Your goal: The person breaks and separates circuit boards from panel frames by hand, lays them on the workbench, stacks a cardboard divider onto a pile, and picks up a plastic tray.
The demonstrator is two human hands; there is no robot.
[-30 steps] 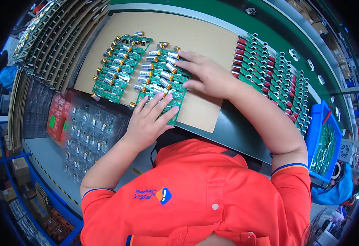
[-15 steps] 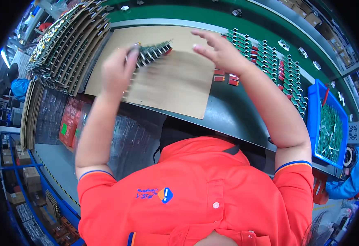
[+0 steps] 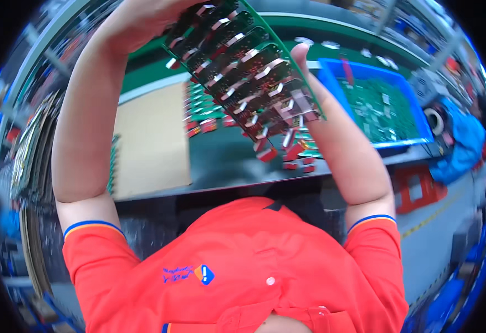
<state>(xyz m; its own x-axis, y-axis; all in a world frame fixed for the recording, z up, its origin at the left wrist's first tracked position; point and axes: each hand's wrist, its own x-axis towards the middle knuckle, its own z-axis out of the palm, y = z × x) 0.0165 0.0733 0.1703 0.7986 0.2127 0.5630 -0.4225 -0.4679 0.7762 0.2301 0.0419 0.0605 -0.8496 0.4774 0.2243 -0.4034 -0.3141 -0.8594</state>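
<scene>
Hands gripped our green circuit board (image 3: 243, 72): left hand (image 3: 143, 16) clutched its upper edge, right hand (image 3: 304, 83) braced its lower side, tilting it overhead, components facing us, above the counter (image 3: 237, 161).

A green circuit board (image 3: 243, 72) studded with silver and dark parts, beside it a blue bin (image 3: 415, 119), below an orange shirt (image 3: 237, 272).

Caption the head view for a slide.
Both hands lift a green circuit board above the workbench, beside a blue tray.
</scene>
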